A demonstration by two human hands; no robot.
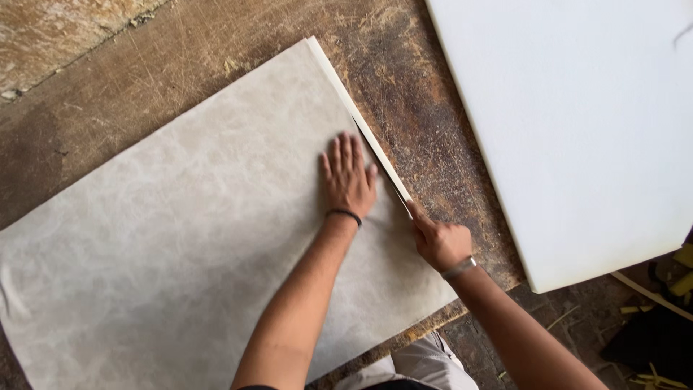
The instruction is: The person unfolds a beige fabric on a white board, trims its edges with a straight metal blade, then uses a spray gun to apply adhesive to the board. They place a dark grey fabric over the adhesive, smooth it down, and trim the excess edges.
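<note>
A person's left hand [348, 177] is pressing flat and open on a thin, likely flexible grey marbled sheet [180, 238] while the right hand [439, 242], just beside, is gripping a blade-like tool, peeling a pale edge strip [354, 112]

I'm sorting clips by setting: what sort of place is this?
Probably a workshop for cutting sheet material. A scarred wooden workbench carries a marbled grey sheet and a white board, and offcuts litter the floor.

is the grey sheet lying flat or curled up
Flat: the grey sheet lies spread on the workbench, left hand pressing it down.
</note>
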